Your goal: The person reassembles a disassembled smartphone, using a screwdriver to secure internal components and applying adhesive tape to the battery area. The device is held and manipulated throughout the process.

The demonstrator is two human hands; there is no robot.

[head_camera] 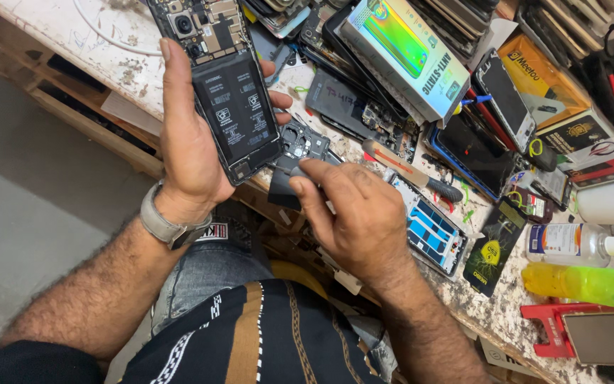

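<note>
Opened phone (232, 107): back cover off, battery and circuit board bare, held upright over the bench edge, tilted toward 11 o'clock.
Left hand (190, 146): clamped round the phone, thumb along its left edge, fingertips curled over the right edge; best kept firm at the frame, off the bare board.
Right hand (353, 213): at 4 o'clock from the phone, fingers closed on a dark flat part (284, 186); what exactly it is cannot be told.
Loose camera cover (305, 140): at 3 o'clock, just beside the phone's lower corner, on the bench.
Screwdriver (412, 171): farther out at 3 o'clock, lying flat.
Advice: probably gentlest with slow, shallow lifts near the battery.
Worktable (101, 60): crowded with phones and boxes toward 1 o'clock.
</note>
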